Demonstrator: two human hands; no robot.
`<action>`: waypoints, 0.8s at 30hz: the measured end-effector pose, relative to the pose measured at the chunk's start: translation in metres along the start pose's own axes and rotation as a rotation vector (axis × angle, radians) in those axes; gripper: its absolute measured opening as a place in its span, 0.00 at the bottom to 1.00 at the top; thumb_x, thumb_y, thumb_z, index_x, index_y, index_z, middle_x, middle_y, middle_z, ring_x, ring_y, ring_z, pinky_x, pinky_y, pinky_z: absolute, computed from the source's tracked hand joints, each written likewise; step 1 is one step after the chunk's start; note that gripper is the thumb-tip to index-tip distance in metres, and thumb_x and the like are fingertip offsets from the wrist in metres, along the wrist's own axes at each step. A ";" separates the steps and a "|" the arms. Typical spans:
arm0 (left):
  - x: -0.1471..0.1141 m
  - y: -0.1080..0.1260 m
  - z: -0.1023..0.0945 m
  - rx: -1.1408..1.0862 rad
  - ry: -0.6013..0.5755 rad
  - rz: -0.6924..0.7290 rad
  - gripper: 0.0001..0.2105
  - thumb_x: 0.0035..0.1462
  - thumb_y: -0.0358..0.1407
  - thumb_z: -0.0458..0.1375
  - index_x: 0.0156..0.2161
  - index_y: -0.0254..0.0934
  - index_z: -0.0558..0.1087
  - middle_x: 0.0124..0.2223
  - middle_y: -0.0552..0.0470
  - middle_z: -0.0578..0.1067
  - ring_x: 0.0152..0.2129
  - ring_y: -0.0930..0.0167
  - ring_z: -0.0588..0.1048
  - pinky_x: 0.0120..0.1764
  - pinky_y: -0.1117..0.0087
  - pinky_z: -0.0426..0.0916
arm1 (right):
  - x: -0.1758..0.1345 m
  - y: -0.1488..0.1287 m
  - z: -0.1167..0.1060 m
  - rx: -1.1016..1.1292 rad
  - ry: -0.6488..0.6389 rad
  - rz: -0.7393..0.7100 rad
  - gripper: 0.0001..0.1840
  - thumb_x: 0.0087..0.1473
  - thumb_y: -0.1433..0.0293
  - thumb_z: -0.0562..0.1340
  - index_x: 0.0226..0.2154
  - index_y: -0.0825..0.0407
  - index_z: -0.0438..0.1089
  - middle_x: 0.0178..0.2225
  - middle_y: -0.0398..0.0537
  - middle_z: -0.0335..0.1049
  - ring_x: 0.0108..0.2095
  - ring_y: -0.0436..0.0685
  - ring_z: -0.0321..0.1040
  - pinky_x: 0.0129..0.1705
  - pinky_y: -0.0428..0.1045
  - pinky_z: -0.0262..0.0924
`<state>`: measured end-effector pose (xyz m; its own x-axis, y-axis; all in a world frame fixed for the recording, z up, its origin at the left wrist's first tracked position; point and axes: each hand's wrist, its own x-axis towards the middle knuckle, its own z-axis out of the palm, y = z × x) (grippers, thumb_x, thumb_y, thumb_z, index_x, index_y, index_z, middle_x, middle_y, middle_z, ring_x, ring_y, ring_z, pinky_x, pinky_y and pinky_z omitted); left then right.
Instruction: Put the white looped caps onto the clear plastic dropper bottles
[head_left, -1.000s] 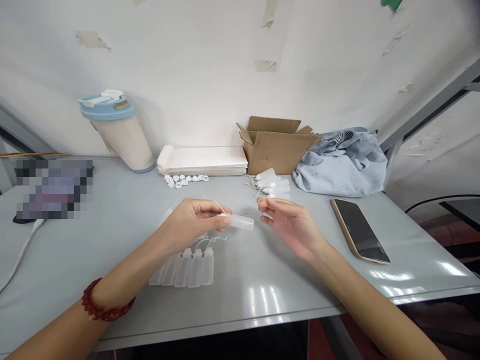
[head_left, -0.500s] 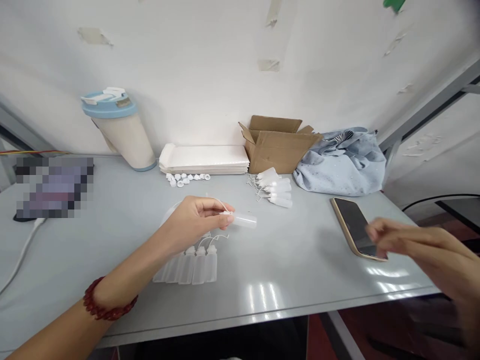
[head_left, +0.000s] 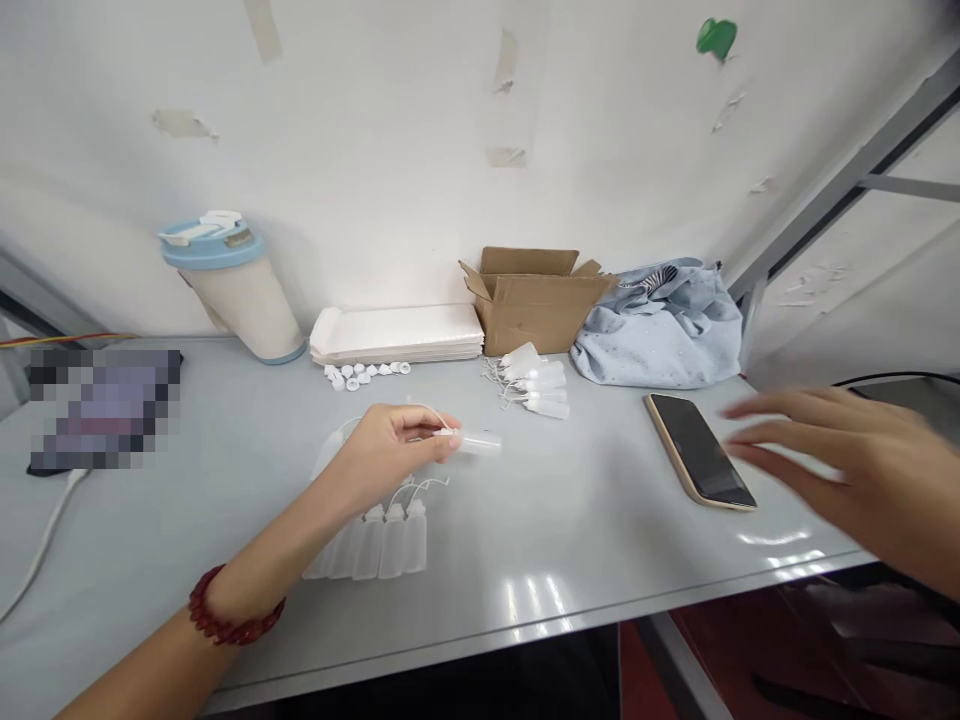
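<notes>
My left hand (head_left: pixel 405 437) is closed around the neck end of a small translucent plastic bottle (head_left: pixel 481 442), which lies sideways just above the table. My right hand (head_left: pixel 832 450) hovers over the right side of the table, fingers apart and slightly blurred, with nothing in it. Nearest to it is a smartphone (head_left: pixel 701 452). Below my left wrist several like bottles (head_left: pixel 394 545) lie in a row, thin strap-like strips at their necks; my forearm hides part of them. More bottles (head_left: pixel 544 380) are heaped by the cardboard box. Small white caps (head_left: pixel 364 374) form a cluster farther left.
Along the wall stand a blue-lidded tumbler (head_left: pixel 236 290), a stack of white padded envelopes (head_left: pixel 397 335), an open cardboard box (head_left: pixel 532 310) and a light blue cloth bundle (head_left: pixel 660 325). At far left lies a blurred-out device (head_left: pixel 112 410) with a white cable (head_left: pixel 45 550).
My right hand has opened its fingers and turned, staying right of the phone. My left hand keeps its hold on the bottle. The camera view has shifted slightly.
</notes>
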<state>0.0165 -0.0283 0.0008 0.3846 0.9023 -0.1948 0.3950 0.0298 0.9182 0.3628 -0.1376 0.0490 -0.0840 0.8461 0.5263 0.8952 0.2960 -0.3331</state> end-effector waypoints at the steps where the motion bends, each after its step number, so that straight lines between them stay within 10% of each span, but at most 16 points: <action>1: 0.000 -0.001 -0.001 -0.003 0.001 0.000 0.12 0.49 0.45 0.61 0.31 0.38 0.77 0.42 0.50 0.77 0.31 0.68 0.75 0.30 0.72 0.66 | 0.017 -0.012 0.018 -0.001 -0.107 -0.106 0.20 0.51 0.51 0.60 0.19 0.46 0.73 0.35 0.53 0.73 0.36 0.64 0.68 0.39 0.60 0.56; 7: 0.002 -0.009 -0.008 -0.040 0.040 0.012 0.13 0.49 0.45 0.61 0.34 0.37 0.77 0.35 0.50 0.78 0.32 0.66 0.74 0.35 0.69 0.68 | 0.061 -0.081 0.147 0.226 -0.333 -0.442 0.21 0.56 0.58 0.60 0.48 0.54 0.66 0.42 0.56 0.71 0.40 0.60 0.68 0.42 0.56 0.60; 10: 0.005 -0.014 -0.010 -0.091 0.052 0.046 0.14 0.49 0.45 0.61 0.35 0.37 0.78 0.32 0.51 0.78 0.32 0.67 0.74 0.39 0.67 0.68 | 0.056 -0.085 0.185 0.322 -0.202 -0.445 0.14 0.62 0.64 0.55 0.45 0.55 0.66 0.33 0.51 0.72 0.33 0.56 0.68 0.37 0.51 0.60; 24: 0.006 -0.013 -0.003 -0.219 -0.074 -0.021 0.11 0.51 0.43 0.61 0.33 0.36 0.77 0.34 0.51 0.78 0.29 0.71 0.76 0.39 0.69 0.70 | 0.040 -0.074 0.196 0.404 0.070 -0.507 0.12 0.60 0.71 0.57 0.47 0.55 0.65 0.33 0.51 0.73 0.31 0.55 0.67 0.34 0.50 0.60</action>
<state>0.0109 -0.0218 -0.0111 0.4418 0.8665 -0.2324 0.2165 0.1484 0.9649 0.2070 -0.0392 -0.0588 -0.4119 0.5309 0.7406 0.5155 0.8059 -0.2911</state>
